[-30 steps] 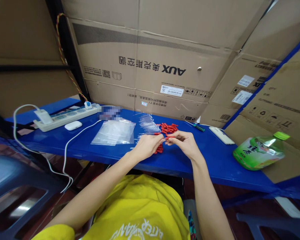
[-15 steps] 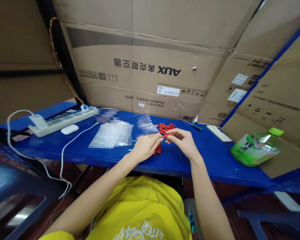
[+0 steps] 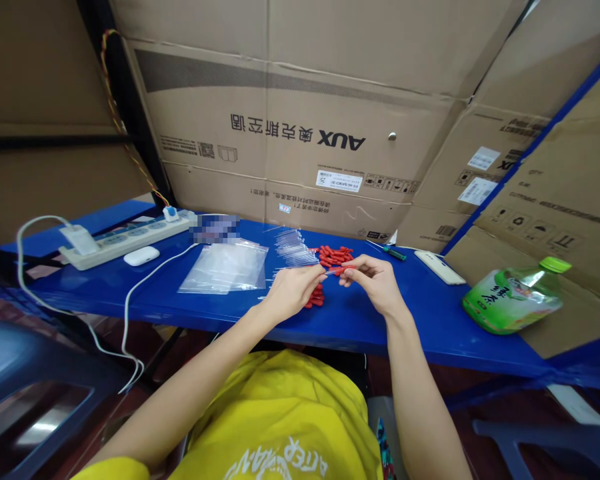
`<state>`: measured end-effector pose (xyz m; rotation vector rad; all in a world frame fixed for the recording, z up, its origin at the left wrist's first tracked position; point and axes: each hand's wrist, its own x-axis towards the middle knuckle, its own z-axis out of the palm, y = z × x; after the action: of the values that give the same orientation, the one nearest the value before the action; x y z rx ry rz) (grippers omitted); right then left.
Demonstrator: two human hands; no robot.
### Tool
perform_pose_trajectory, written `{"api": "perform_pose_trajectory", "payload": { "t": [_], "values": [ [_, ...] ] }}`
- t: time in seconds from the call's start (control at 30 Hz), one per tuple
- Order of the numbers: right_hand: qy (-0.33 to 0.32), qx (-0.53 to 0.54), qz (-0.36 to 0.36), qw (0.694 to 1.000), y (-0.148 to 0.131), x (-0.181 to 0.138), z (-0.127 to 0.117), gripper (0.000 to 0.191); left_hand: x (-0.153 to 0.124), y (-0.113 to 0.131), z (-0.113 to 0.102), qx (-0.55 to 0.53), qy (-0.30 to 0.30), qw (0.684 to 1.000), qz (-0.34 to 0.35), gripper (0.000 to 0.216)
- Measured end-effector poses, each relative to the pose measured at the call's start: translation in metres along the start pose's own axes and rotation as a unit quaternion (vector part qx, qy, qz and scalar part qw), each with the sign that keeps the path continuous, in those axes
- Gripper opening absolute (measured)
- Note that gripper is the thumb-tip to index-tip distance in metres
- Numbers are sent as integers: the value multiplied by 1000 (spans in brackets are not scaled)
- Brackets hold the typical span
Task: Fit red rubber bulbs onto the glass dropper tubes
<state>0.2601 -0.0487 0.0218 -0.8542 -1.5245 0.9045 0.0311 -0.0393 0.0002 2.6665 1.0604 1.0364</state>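
Note:
My left hand and my right hand are both pinched together over the blue table, a small gap between them. Between the fingertips stretches a thin clear tube with a small red cap at the right-hand end. A pile of small red caps lies just behind the hands, and a few more red pieces lie under my left hand. A bundle of thin clear tubes rests left of the pile.
Clear plastic bags lie left of the tubes. Farther left are a white power strip, an earbud case and a white cable. On the right lie a green drink bottle, a white phone and a small screwdriver. Cardboard boxes wall the back.
My hands have drawn slightly apart, so a thin tube with a red cap now shows between the fingertips. The view shifted a little.

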Motion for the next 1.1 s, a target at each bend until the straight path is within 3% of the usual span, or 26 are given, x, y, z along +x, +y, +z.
{"api": "perform_pose_trajectory", "payload": {
  "t": [1.1],
  "values": [
    [-13, -2, 31, 999, -1, -1, 6, 35, -1, -2, 1, -3, -1, 1000, 14, 37]
  ]
}}
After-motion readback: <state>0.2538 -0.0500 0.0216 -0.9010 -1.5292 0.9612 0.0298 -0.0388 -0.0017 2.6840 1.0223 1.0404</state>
